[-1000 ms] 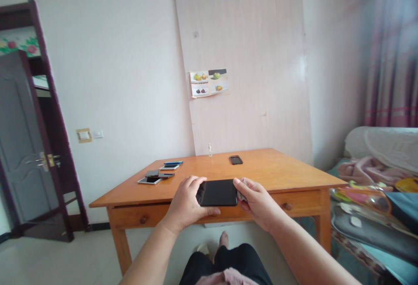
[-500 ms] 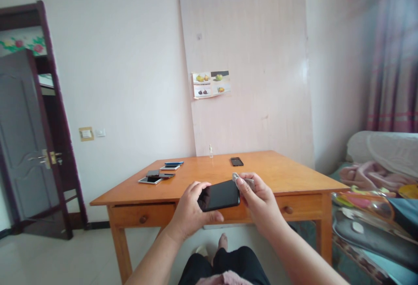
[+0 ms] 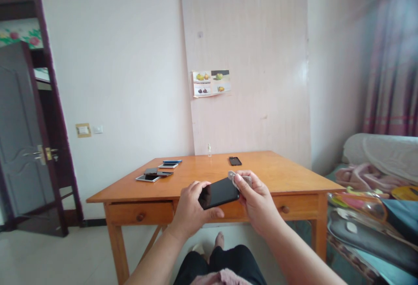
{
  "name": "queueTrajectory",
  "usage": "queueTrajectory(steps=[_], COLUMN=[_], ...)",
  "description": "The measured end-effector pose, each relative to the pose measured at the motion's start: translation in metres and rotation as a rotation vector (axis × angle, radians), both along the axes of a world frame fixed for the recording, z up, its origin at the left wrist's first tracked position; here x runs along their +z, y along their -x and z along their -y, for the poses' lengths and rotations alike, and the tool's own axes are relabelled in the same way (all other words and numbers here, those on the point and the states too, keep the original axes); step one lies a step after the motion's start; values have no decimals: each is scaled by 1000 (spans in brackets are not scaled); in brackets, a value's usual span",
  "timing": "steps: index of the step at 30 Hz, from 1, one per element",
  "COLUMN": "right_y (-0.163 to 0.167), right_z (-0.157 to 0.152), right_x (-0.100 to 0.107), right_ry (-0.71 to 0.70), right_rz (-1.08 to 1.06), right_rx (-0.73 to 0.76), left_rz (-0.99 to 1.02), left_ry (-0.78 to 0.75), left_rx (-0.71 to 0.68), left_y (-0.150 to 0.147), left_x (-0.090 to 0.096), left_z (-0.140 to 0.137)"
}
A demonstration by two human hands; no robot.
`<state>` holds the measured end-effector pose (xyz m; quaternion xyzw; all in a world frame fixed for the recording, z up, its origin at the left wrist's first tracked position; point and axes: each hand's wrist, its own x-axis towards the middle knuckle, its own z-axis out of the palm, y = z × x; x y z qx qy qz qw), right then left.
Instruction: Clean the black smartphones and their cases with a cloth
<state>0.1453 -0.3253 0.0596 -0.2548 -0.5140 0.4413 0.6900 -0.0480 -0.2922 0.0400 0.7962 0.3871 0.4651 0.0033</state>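
Observation:
A black smartphone point(image 3: 219, 193) is held tilted above the table's front edge, its dark screen facing up toward me. My left hand point(image 3: 192, 209) grips its left end, thumb along the near edge and fingers at the far side. At the phone's right end, my right hand point(image 3: 256, 193) pinches a small greyish cloth point(image 3: 232, 177) between thumb and fingers. The cloth lies against the phone's upper right corner. Part of the cloth is hidden by the fingers.
The wooden table point(image 3: 202, 172) carries several phones point(image 3: 148, 178) at the left, a black phone case or tray point(image 3: 234, 161) at the back and a small clear spray bottle point(image 3: 209, 150). A bed with piled items point(image 3: 355, 224) stands at the right, and a door point(image 3: 19, 137) at the left.
My right hand has shifted slightly left, bringing the cloth further onto the phone's right corner. The left hand keeps its grip. The whole view has turned slightly.

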Motion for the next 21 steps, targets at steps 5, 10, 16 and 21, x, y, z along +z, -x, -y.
queueTrajectory(steps=[5,10,16,21], right_y=[1,4,-4,3], right_z=[3,19,1,15], right_x=[-13,-19,-7,-25], right_ry=[38,51,82,61], right_rz=[-42,-50,-99,-72], right_rx=[46,135,-14,43], left_rz=[-17,5,20,73], left_ry=[-8,47,80,118], left_rx=[50,-16,-93,-87], left_y=[3,1,-6,-3], left_x=[-1,-6,-6,-9], left_z=[-2,1,5,2])
